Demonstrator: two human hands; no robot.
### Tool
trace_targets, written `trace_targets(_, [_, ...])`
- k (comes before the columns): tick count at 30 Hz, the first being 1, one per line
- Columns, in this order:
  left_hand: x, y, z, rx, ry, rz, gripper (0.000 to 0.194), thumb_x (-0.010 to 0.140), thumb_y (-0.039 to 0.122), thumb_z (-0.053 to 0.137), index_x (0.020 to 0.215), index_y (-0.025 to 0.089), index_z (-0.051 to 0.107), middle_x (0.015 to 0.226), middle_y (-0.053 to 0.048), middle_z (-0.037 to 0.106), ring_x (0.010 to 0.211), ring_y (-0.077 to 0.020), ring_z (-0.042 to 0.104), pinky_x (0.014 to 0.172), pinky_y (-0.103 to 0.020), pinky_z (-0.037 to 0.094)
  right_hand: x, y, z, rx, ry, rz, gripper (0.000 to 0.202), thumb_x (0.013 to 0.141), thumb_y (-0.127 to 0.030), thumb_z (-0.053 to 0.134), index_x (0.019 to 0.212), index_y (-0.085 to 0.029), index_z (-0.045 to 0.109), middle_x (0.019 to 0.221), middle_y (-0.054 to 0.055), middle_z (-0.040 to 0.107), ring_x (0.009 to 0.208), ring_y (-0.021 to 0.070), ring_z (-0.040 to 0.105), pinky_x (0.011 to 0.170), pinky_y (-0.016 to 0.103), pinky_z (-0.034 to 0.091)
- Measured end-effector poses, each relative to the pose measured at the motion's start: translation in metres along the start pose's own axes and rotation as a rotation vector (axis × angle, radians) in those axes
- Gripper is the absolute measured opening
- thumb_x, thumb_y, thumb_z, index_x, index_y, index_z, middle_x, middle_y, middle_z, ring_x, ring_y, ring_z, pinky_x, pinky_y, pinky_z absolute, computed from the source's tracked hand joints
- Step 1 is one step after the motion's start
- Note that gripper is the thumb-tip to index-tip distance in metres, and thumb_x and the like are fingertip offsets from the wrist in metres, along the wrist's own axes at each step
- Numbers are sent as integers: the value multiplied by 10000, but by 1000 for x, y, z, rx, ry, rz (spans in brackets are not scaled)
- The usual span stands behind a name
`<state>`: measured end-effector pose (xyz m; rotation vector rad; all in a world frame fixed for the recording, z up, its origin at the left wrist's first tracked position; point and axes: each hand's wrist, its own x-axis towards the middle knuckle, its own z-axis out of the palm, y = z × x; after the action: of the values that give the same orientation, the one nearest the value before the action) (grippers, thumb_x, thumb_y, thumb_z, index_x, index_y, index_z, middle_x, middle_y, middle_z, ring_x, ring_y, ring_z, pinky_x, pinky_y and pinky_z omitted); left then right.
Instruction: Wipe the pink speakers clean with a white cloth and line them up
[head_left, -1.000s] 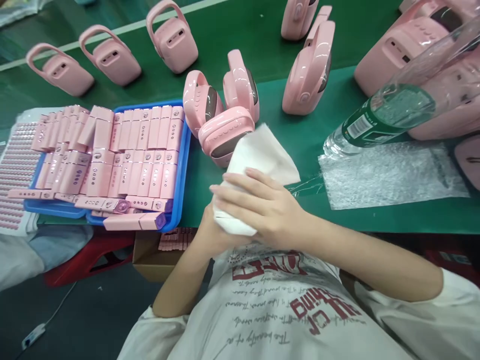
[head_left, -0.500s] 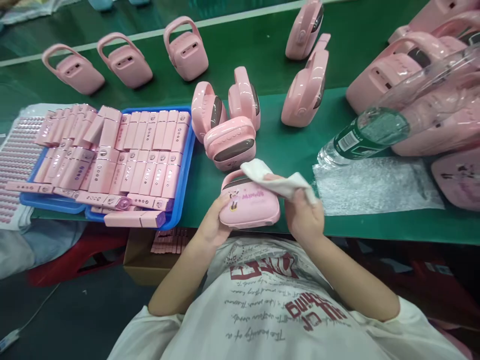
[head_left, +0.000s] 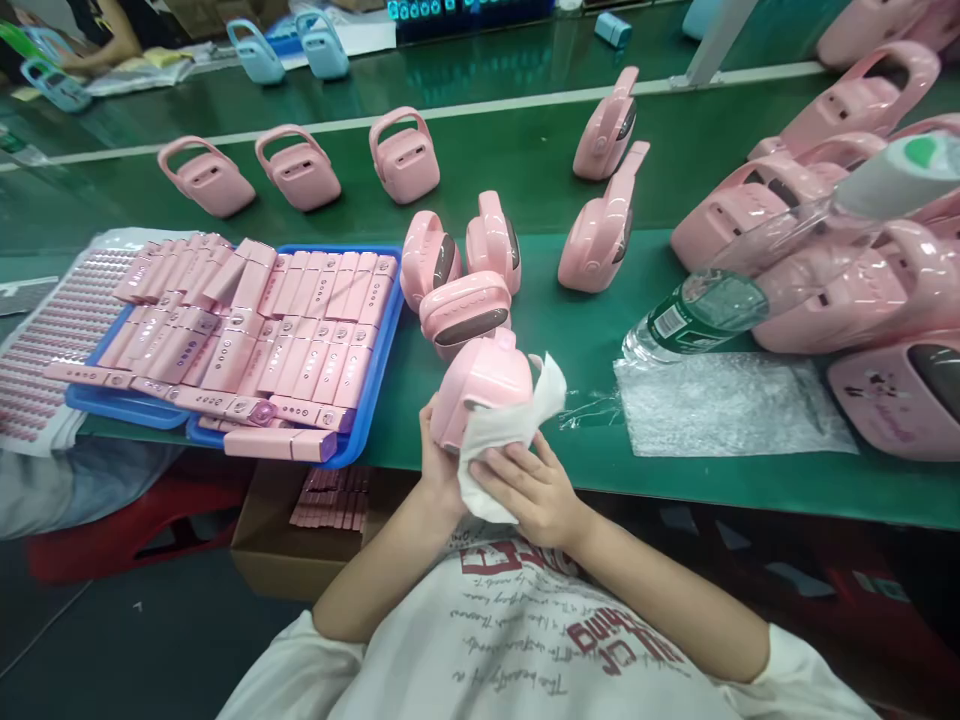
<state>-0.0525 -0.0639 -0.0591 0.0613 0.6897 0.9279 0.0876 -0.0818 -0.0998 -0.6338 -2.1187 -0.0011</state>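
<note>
A glossy pink portable speaker (head_left: 480,375) is tilted up at the table's front edge. My left hand (head_left: 441,455) grips it from the left, fingers wrapped round its side. A white cloth (head_left: 491,430) lies against the speaker's near face, pressed there by my right hand (head_left: 529,490). That hand's fingers lie stretched and close together over the cloth, holding it. Just beyond, three more pink speakers (head_left: 466,310) stand in a tight cluster. The printed face seen earlier is turned out of sight.
Left is a blue tray (head_left: 375,390) heaped with pink rectangular sticks (head_left: 300,350), beside a sheet of small round stickers (head_left: 56,340). Right are a bottle (head_left: 690,310), bubble wrap (head_left: 727,415) and several pink speakers (head_left: 892,400). A cardboard box (head_left: 292,555) sits below the table.
The speaker has been turned and tipped so its printed face no longer shows. My right hand has brought the cloth down onto its near side. The head view has shifted.
</note>
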Motion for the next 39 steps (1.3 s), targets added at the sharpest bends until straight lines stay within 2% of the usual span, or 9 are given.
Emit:
trace_targets(5, [0,-10,-7,-109,-33,-60,576,639,608,684,1053,209,650,944,-21,734,770,-202,667,613,-283,520,4,-8,-1,286,236,340,544,1005,-376,335,1508,-171,305,1412,159,535,1450,257,335,1143,435,383])
trace_targets(10, [1,-8,-9,127,-82,86,600,586,595,713,1017,179,675,896,-50,728,871,-273,674,751,-365,542,31,-3,-27,1072,145,1058,649,922,-682,331,1149,-184,682,1129,120,723,1080,283,673,878,365,569])
trace_targets(14, [-8,3,-6,616,-205,284,774,526,385,834,1224,181,570,1114,-83,690,1042,-314,645,884,-413,531,53,30,-49,1344,153,1315,493,730,-601,709,1028,-209,714,1043,72,748,985,250,686,876,352,546])
trace_targets(17, [-19,8,1,1092,-105,474,806,548,302,844,1278,199,517,1199,-87,641,1075,-293,629,906,-396,529,66,55,-60,1256,-16,1264,406,618,-509,813,828,-180,703,771,33,717,734,195,652,710,316,524])
trace_targets(21, [-28,13,10,1636,59,798,822,571,236,825,1307,216,459,1197,-87,627,1047,-274,643,879,-391,553,79,65,-69,924,-234,912,310,731,-415,719,604,-172,574,537,-42,504,520,94,435,509,236,341])
trace_targets(25, [-21,9,9,1839,64,1251,837,636,160,775,1367,202,370,1287,-140,577,1177,-287,597,974,-429,530,86,59,-64,587,-22,542,425,852,-363,578,488,-192,441,457,-44,404,465,85,357,499,260,284])
trace_targets(30, [-1,-5,1,1905,64,1674,683,720,97,692,1314,231,384,1338,-156,485,1270,-305,512,970,-492,526,76,66,-49,513,251,565,470,962,-377,446,526,-211,386,485,-40,386,447,94,356,462,258,289])
trace_targets(34, [6,-22,-4,1969,97,1673,553,771,90,639,1255,281,452,1400,-141,373,1297,-313,449,1001,-536,488,67,69,-44,523,346,558,439,997,-366,367,587,-222,430,512,-30,426,452,115,412,450,262,349])
trace_targets(39, [18,-33,-6,1917,38,1510,743,823,175,653,1459,223,271,1420,-213,288,1344,-354,391,998,-515,499,74,72,-44,522,273,344,486,960,-493,377,582,-231,534,569,35,593,586,183,601,613,340,518])
